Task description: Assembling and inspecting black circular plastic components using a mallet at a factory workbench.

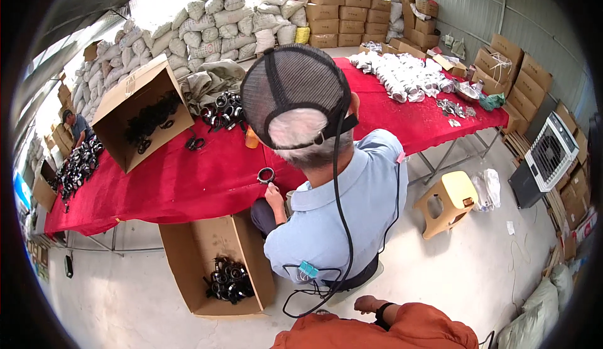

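My right hand [368, 304], with a dark band at the wrist, reaches in from the lower edge beside my orange sleeve [427, 327]. Its fingers look curled in, and nothing shows in them. My left hand does not show. Just ahead, a person in a light blue shirt [342, 204] and mesh cap faces a long red-covered table [188, 189]. That person's left hand [274, 198] grips a black ring-shaped part [266, 175] at the table edge. Below it on the floor, an open cardboard box [195, 252] holds a heap of black ring parts [230, 280].
A tilted carton [113, 120] and black parts [223, 110] occupy the table's left; white pieces [402, 76] cover its right. A yellow stool [447, 201] and an air cooler [545, 157] stand right. Sacks [220, 26] and cartons [348, 10] line the back. Another person [76, 126] is far left.
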Available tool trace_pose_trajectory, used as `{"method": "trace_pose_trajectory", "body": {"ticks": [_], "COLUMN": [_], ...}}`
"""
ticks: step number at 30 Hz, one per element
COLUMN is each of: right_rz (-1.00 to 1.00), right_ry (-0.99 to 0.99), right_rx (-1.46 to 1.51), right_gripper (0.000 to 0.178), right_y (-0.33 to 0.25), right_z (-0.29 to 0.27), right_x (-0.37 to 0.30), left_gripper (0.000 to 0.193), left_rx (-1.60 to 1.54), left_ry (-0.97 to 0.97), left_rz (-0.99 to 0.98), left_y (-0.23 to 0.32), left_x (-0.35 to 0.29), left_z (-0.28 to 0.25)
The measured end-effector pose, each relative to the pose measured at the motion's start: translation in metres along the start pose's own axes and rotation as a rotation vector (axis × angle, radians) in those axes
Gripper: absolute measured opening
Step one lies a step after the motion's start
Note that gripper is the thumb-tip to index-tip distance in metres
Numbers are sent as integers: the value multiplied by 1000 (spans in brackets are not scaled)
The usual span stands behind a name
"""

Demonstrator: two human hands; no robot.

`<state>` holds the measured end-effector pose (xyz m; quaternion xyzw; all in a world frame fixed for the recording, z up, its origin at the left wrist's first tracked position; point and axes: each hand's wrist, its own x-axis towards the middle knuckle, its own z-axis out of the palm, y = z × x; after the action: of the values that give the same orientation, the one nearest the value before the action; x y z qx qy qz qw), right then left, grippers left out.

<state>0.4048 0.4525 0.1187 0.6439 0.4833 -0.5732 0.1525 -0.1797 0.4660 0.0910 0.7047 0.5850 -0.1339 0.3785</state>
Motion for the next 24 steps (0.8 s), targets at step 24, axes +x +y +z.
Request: {"method": "trace_pose_trajectory", "body": {"ticks": [24], "right_rz": [8], "right_ry": [202], "right_rx": [569], "right_gripper": [25], "right_y": [-104], "right_z": [37], "right_x": [-23], "left_gripper": [22], "left_rx": [133], "left_ry": [378], "left_rz": [112], "left_y": [-137], "left_x": [-91], "left_z": [122]}}
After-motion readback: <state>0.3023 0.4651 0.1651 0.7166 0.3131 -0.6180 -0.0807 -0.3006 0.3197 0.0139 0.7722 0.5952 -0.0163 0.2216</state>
